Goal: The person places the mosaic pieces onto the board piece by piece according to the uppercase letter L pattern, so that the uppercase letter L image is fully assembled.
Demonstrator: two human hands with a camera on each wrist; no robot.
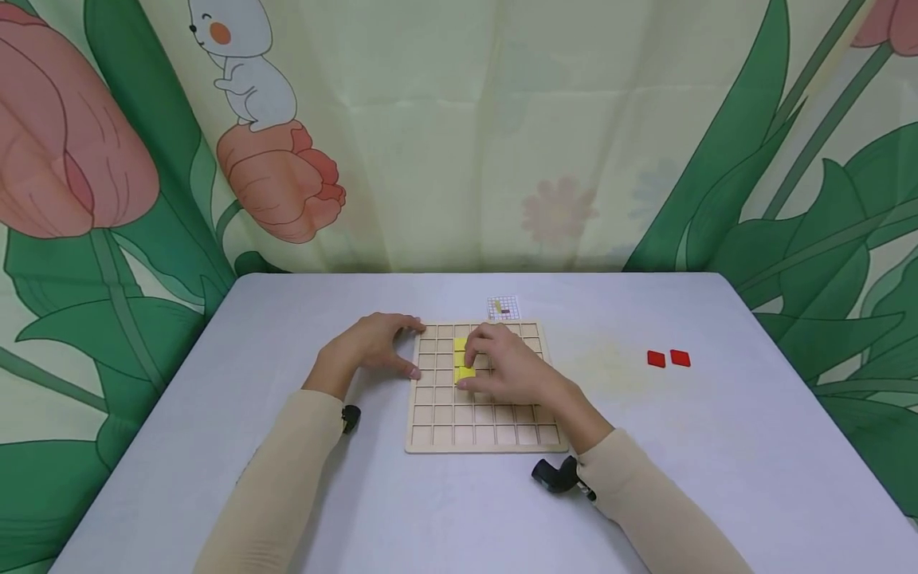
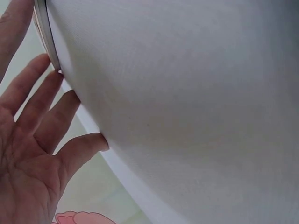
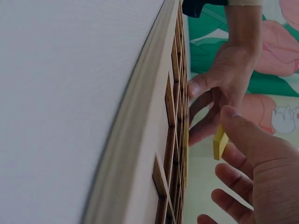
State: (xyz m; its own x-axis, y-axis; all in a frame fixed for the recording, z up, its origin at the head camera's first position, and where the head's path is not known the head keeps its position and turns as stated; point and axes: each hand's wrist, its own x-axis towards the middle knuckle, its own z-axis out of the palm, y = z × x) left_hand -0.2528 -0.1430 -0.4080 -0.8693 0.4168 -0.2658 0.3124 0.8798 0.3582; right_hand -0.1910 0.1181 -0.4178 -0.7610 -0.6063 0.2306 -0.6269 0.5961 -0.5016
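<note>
A wooden grid board (image 1: 480, 435) lies on the pale table (image 1: 287, 478). One yellow tile (image 1: 460, 344) sits in a cell near the board's upper middle. Just below it, my right hand (image 1: 502, 368) pinches a second yellow tile (image 1: 464, 373) between thumb and fingers. In the right wrist view that tile (image 3: 219, 142) is tilted and a little off the grid (image 3: 173, 116). My left hand (image 1: 373, 344) lies flat with straight fingers touching the board's left edge (image 2: 46, 32). The left hand (image 2: 32, 140) holds nothing.
Two red tiles (image 1: 656, 359) (image 1: 680, 358) lie on the table to the right of the board. A small pattern card (image 1: 504, 307) sits just beyond the board's far edge. A flowered curtain (image 1: 459, 135) hangs behind the table.
</note>
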